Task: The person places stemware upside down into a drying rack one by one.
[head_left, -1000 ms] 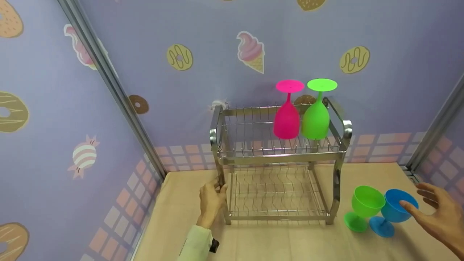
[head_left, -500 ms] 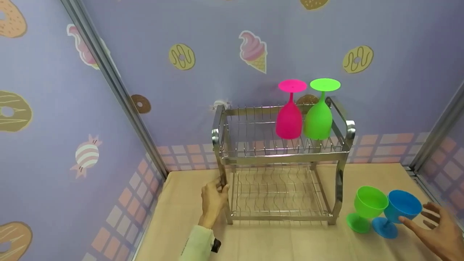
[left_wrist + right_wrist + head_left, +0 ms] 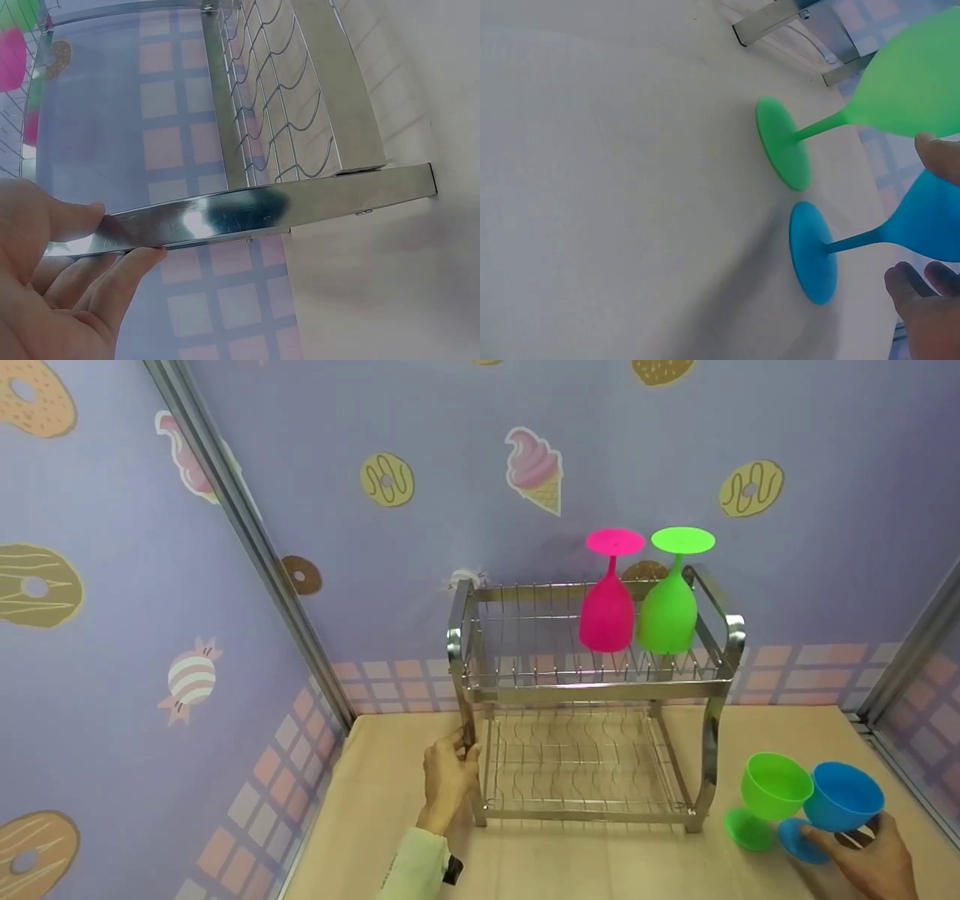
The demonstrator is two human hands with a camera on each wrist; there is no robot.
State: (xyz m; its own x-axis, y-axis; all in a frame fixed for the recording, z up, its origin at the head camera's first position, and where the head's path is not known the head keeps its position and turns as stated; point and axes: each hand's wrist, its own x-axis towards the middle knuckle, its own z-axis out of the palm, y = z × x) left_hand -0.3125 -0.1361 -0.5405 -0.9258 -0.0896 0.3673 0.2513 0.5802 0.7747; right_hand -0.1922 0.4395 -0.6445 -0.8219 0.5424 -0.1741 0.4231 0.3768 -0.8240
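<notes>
My left hand grips the left front post of a two-tier metal dish rack; in the left wrist view the thumb lies on one side of the post and the curled fingers on the other. At the right, a blue goblet stands upright on the table. Around its bowl is my right hand, thumb on one side and fingers on the other, with a gap showing between fingers and bowl in the right wrist view. A green goblet stands upright close beside the blue goblet.
On the rack's upper tier, a pink goblet and another green goblet stand upside down, side by side. The lower tier has wavy wires. A patterned wall rises behind the rack, with side walls left and right.
My right hand has moved left and down, closer around the blue goblet. The left hand keeps its hold on the rack post. The whole head view has shifted slightly.
</notes>
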